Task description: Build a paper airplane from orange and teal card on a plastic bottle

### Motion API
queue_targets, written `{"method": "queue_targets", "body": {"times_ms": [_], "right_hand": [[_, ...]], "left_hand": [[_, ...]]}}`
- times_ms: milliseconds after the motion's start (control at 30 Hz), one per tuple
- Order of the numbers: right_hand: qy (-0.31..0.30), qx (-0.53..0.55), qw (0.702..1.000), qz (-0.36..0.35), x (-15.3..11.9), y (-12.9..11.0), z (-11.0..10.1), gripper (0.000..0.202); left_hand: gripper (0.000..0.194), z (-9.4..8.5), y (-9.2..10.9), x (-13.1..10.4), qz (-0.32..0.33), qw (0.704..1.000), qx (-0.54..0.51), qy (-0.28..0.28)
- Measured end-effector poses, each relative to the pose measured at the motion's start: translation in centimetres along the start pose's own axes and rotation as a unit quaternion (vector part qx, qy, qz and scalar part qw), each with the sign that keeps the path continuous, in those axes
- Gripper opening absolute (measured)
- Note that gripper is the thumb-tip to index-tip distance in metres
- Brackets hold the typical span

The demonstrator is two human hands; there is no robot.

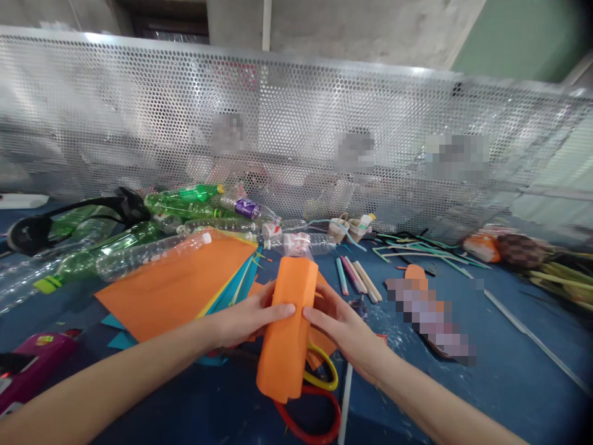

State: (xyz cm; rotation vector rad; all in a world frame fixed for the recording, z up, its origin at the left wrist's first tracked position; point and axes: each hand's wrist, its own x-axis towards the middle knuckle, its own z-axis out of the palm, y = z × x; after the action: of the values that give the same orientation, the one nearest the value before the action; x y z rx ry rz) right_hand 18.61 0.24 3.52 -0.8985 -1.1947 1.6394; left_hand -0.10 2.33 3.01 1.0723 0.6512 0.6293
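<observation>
Both my hands grip a rolled piece of orange paper [288, 327], whose far end meets a clear plastic bottle [297, 245]; whether the paper wraps the bottle I cannot tell. My left hand [248, 316] closes on its left side, thumb on top. From the right, my right hand [340, 318] holds it with the thumb pressed near the middle and the fingers behind. Beneath the roll lie scissors with a yellow handle loop [331, 369] and a red handle loop [334, 414]; their blades are hidden. More orange sheets [185, 278] lie to the left over blue and yellow paper.
Green bottles [115, 247] and clear bottles [152, 254] crowd the back left. A purple tool [41, 364] lies front left. Markers [359, 278], small cups [339, 230] and thin straws [426, 250] are at right. A perforated metal screen [287, 123] stands behind, people beyond it.
</observation>
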Motion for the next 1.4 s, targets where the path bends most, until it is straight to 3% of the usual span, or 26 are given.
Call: {"method": "queue_targets", "body": {"times_ms": [167, 367, 467, 667, 833, 1400], "right_hand": [[0.006, -0.005, 1.000, 0.005, -0.1, -0.4, 0.1, 0.046], [0.003, -0.010, 1.000, -0.009, -0.3, -0.7, 0.0, 0.044], [-0.003, -0.004, 1.000, -0.009, -0.1, -0.7, 0.0, 0.045], [0.016, -0.008, 1.000, -0.020, -0.2, -0.6, 0.2, 0.051], [0.034, -0.035, 0.998, -0.046, -0.4, -0.5, 0.5, 0.047], [0.033, -0.103, 0.991, -0.081, -0.5, -0.5, 0.4, 0.051]], "left_hand": [[0.072, 0.2, 0.3, -0.1, -0.005, 1.000, 0.017, -0.015], [0.086, 0.2, 0.4, -0.4, 0.050, 0.997, 0.041, -0.035], [0.087, 0.2, 0.5, -0.5, 0.055, 0.996, 0.073, -0.019], [0.075, 0.5, -0.2, -0.2, -0.008, 0.998, 0.034, 0.054], [0.073, 0.5, -1.1, -0.1, 0.015, 0.991, 0.070, 0.110], [0.079, 2.2, 0.6, -0.3, 0.031, 0.992, 0.074, 0.098]]}}
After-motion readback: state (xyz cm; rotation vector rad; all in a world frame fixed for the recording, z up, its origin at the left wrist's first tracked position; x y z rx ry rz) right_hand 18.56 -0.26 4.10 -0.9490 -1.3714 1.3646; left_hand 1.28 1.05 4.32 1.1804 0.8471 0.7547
